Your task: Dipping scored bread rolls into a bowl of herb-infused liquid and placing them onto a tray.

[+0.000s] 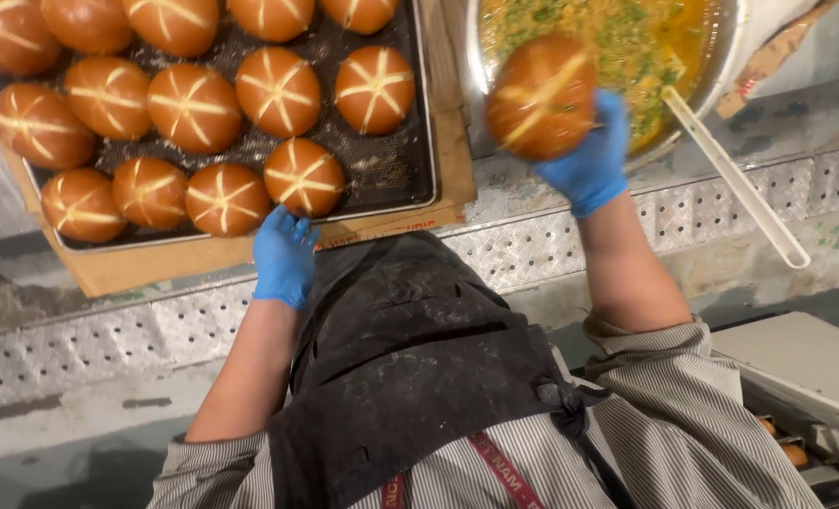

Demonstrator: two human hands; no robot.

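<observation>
Head view: right hand [591, 155], blue-gloved, fingers closed around the far side of one scored brown bun [542, 96], held in the air at the near rim of a metal bowl [732, 52] of yellow-green herb sauce, where a white ladle [735, 179] rests. Left hand [285, 254], also gloved, fingers loosely spread and holding nothing, touches the near edge of a dark perforated tray [396, 174] beside the closest tray bun [303, 176]. The held bun looks light, soft and easily dented, best cupped around its sides.
</observation>
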